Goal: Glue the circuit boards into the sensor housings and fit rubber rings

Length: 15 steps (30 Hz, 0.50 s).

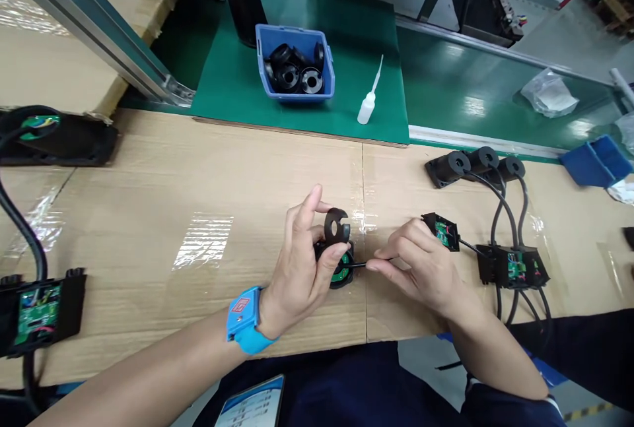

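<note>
I see my left hand (pixel 302 268) closed around a round black housing (pixel 341 268) just above the middle of the cardboard-covered worktop (pixel 163 202); a green ring of circuit board shows inside its open face. Thumb and forefinger of that hand pinch a flat black ring with a notch cut in its edge (pixel 337 224), held upright right above the housing. My right hand (pixel 421 265) sits just beside, its fingertips pressed together on a thin black cable (pixel 359 264) that runs into the housing. A small black box with a green board (pixel 442 230) rests against the back of that hand.

To the right, three black ring sensors (pixel 470 164) lie in a row, their cables dropping to a black junction box (pixel 512 267) near the worktop's front edge. Left of my hands the cardboard is open as far as another boxed circuit board (pixel 42 311) at the near left edge. Behind, on a green mat (pixel 347 24), stand a blue bin of black rings (pixel 296 64), a white squeeze bottle (pixel 369 100) and a black cylinder (pixel 242 1). A second blue bin (pixel 597 160) sits at the far right. A blue wrist strap (pixel 246 318) circles my left wrist.
</note>
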Each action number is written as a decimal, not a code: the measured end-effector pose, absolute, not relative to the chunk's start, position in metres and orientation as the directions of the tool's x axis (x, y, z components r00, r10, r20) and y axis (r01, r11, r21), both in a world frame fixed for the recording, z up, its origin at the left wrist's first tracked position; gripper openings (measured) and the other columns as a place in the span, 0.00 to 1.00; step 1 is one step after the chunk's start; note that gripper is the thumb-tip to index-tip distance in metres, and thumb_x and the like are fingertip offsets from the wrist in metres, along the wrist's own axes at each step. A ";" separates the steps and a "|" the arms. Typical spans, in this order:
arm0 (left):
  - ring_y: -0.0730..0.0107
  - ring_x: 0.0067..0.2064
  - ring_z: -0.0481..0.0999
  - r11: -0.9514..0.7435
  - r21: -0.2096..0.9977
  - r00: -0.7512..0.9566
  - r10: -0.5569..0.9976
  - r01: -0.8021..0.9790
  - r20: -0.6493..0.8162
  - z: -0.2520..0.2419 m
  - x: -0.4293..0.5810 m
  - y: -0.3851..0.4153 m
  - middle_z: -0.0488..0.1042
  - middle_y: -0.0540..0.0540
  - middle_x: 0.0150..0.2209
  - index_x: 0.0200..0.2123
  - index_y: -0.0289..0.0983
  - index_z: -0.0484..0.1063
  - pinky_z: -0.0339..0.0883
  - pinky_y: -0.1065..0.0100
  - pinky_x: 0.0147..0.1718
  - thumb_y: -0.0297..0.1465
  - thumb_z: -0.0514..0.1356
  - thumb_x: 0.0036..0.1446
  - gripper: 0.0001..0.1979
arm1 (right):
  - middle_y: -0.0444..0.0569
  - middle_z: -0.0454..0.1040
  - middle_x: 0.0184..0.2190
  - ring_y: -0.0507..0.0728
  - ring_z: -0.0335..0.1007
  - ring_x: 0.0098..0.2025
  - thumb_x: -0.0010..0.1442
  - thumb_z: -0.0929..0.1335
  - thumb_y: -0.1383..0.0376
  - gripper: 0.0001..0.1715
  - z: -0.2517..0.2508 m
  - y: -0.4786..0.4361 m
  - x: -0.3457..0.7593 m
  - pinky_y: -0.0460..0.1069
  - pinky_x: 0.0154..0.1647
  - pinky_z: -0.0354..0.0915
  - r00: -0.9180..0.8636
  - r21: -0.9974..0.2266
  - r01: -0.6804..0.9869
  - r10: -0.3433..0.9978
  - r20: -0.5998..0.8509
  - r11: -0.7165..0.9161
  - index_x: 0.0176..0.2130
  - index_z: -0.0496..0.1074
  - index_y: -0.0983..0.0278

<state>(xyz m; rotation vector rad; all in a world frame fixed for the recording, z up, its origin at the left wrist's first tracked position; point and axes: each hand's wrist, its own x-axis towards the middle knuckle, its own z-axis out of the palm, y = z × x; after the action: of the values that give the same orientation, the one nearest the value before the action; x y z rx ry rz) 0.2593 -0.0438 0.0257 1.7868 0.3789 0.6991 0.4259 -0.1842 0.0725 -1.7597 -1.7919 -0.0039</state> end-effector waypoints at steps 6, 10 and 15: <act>0.60 0.57 0.70 -0.637 0.769 0.779 0.503 0.043 0.373 0.049 0.236 -0.023 0.70 0.41 0.55 0.73 0.42 0.46 0.67 0.56 0.59 0.37 0.61 0.67 0.38 | 0.45 0.72 0.29 0.53 0.62 0.33 0.66 0.71 0.64 0.10 0.073 -0.190 0.427 0.50 0.37 0.62 0.063 -0.414 0.904 0.930 0.363 0.101 0.33 0.70 0.64; 0.65 0.54 0.73 -0.802 0.598 0.891 0.271 0.000 0.364 0.066 0.221 -0.013 0.74 0.42 0.53 0.71 0.37 0.52 0.68 0.64 0.56 0.36 0.62 0.66 0.35 | 0.45 0.71 0.29 0.53 0.61 0.33 0.65 0.72 0.66 0.09 0.077 -0.195 0.424 0.51 0.36 0.60 0.033 -0.387 0.915 0.938 0.345 0.110 0.32 0.71 0.65; 0.65 0.52 0.74 -0.826 0.546 0.917 0.099 -0.140 0.386 0.064 0.221 -0.014 0.74 0.41 0.52 0.64 0.32 0.64 0.69 0.64 0.53 0.34 0.65 0.64 0.29 | 0.45 0.70 0.28 0.53 0.59 0.33 0.66 0.71 0.67 0.09 0.083 -0.196 0.424 0.51 0.35 0.59 -0.001 -0.355 0.927 0.947 0.320 0.121 0.33 0.72 0.65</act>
<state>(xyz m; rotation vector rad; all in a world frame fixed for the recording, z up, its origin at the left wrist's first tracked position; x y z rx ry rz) 0.2212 -0.0140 0.0644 2.4850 -0.0294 0.5408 0.4236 -0.1960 0.0832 -1.8079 -1.9298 0.0561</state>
